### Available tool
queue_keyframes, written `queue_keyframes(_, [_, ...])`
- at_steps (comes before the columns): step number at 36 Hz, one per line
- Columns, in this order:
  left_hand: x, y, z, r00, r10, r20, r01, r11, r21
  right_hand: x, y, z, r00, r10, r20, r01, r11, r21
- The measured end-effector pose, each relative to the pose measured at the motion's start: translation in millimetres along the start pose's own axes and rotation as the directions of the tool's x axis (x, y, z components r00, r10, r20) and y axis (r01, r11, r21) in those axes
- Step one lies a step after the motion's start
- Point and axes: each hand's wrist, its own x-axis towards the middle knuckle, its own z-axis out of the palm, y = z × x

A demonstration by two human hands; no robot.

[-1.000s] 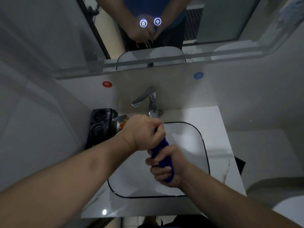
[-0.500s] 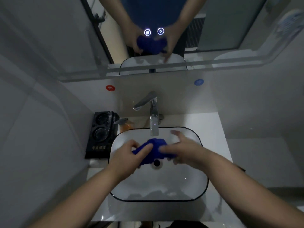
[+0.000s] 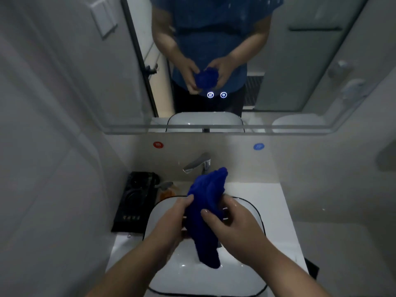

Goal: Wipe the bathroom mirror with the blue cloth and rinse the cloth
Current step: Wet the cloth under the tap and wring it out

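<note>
Nearest us, both hands are raised over the sink point(image 3: 235, 279) w/ the blue cloth point(image 3: 206, 194) bunched btwn them. Our left hand point(image 3: 173, 219) grips the cloth's 9 o'clock side, fingers curled into the folds. Our right hand point(image 3: 233, 228) holds the 3 o'clock side, thumb pressed across the front and fingers wrapped behind. The cloth stands roughly upright. Its top end pokes toward 12 o'clock, in front of the tap point(image 3: 198, 162), and its bottom end hangs loose toward 6 o'clock above the basin. The sink is white w/ a dark rim, set in a pale table point(image 3: 261, 194). At 9 o'clock of the sink a black box-like device point(image 3: 135, 200) sits by the wall. Just beside it, approx 10 o'clock, is an orange bottle point(image 3: 166, 192). Farther back on the wall are a red sticker point(image 3: 158, 144) at 11 o'clock of the tap and a blue sticker point(image 3: 258, 146) at 1 o'clock. Above, the mirror point(image 3: 300, 61) reflects hands and cloth, w/ two lit round icons point(image 3: 210, 95) near its lower edge.
</note>
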Motion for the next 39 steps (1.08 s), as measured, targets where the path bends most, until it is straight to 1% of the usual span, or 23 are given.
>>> queue_keyframes(2, [-6, 6, 4, 0.997, 0.001, 0.081, 0.002, 0.999, -0.033, -5, -12, -4, 0.999, -0.042, 0.008, 0.042, 0.999, -0.021])
queue_keyframes(4, [-9, 11, 5, 0.991, 0.026, 0.128, -0.020, 0.998, -0.054, -8, -20, -10, 0.999, -0.039, 0.015, 0.039, 0.999, 0.025])
queue_keyframes(7, [-12, 22, 4, 0.987, 0.074, 0.145, -0.053, 0.989, -0.139, -10, -32, -25, 0.998, -0.021, -0.066, 0.022, 0.999, 0.024])
queue_keyframes(9, [-15, 30, 4, 0.983, 0.121, 0.139, -0.097, 0.981, -0.166, -12, -40, -35, 0.993, -0.037, -0.114, 0.045, 0.996, 0.072])
queue_keyframes(13, [-19, 43, -2, 0.970, 0.238, 0.041, -0.231, 0.965, -0.121, -20, -52, -60, 0.974, -0.140, -0.180, 0.139, 0.990, -0.014])
queue_keyframes(15, [-20, 50, -8, 0.942, 0.333, -0.040, -0.335, 0.942, -0.037, -24, -61, -73, 0.945, -0.190, -0.267, 0.180, 0.982, -0.063])
queue_keyframes(16, [-20, 53, -11, 0.918, 0.392, -0.065, -0.389, 0.920, 0.053, -26, -67, -79, 0.920, -0.208, -0.331, 0.199, 0.978, -0.062])
queue_keyframes(17, [-20, 55, -15, 0.888, 0.456, -0.055, -0.440, 0.879, 0.183, -28, -73, -86, 0.895, -0.219, -0.388, 0.209, 0.976, -0.067])
queue_keyframes(18, [-20, 57, -17, 0.861, 0.509, -0.013, -0.479, 0.818, 0.319, -30, -81, -91, 0.878, -0.220, -0.426, 0.207, 0.975, -0.078])
queue_keyframes(19, [-20, 57, -18, 0.838, 0.544, 0.043, -0.508, 0.749, 0.425, -30, -84, -98, 0.877, -0.211, -0.432, 0.185, 0.977, -0.102])
queue_keyframes(20, [-20, 58, -18, 0.831, 0.550, 0.086, -0.515, 0.703, 0.491, -29, -87, -102, 0.892, -0.185, -0.413, 0.148, 0.982, -0.121])
queue_keyframes(22, [-20, 59, -17, 0.861, 0.496, 0.110, -0.470, 0.694, 0.546, -27, -93, -105, 0.940, -0.093, -0.328, 0.049, 0.989, -0.139])
queue_keyframes(24, [-20, 60, -16, 0.909, 0.403, 0.105, -0.385, 0.716, 0.583, -27, -97, -104, 0.966, -0.048, -0.254, 0.022, 0.994, -0.107])
queue_keyframes(27, [-18, 62, -14, 0.950, 0.284, 0.132, -0.311, 0.808, 0.500, -30, -109, -95, 0.984, -0.066, -0.168, 0.056, 0.996, -0.062])
queue_keyframes(29, [-21, 63, -8, 0.956, 0.229, 0.184, -0.293, 0.797, 0.529, -27, -116, -89, 0.993, -0.012, -0.118, 0.009, 1.000, -0.021])
queue_keyframes(30, [-23, 62, -4, 0.951, 0.208, 0.228, -0.300, 0.789, 0.535, -24, -119, -86, 0.995, -0.002, -0.100, -0.001, 0.999, -0.035])
queue_keyframes(31, [-24, 60, 0, 0.942, 0.208, 0.263, -0.321, 0.790, 0.523, -23, -121, -84, 0.998, -0.026, -0.065, 0.021, 0.997, -0.080])
queue_keyframes(32, [-27, 60, 4, 0.927, 0.246, 0.282, -0.365, 0.763, 0.533, -23, -124, -81, 0.998, -0.065, -0.017, 0.063, 0.990, -0.124])
queue_keyframes(33, [-28, 59, 7, 0.907, 0.311, 0.284, -0.420, 0.715, 0.560, -23, -126, -80, 0.993, -0.108, 0.049, 0.115, 0.979, -0.165])
queue_keyframes(35, [-32, 61, 11, 0.844, 0.426, 0.325, -0.533, 0.601, 0.595, -24, -129, -78, 0.975, -0.155, 0.158, 0.186, 0.961, -0.205])
queue_keyframes(36, [-33, 63, 11, 0.819, 0.442, 0.366, -0.573, 0.585, 0.574, -25, -131, -77, 0.967, -0.180, 0.181, 0.217, 0.954, -0.208])
queue_keyframes(37, [-35, 65, 12, 0.811, 0.419, 0.408, -0.584, 0.614, 0.531, -24, -131, -79, 0.960, -0.216, 0.180, 0.252, 0.945, -0.210])
queue_keyframes(39, [-38, 71, 12, 0.804, 0.362, 0.472, -0.564, 0.717, 0.410, -18, -130, -87, 0.953, -0.278, 0.120, 0.298, 0.930, -0.217])
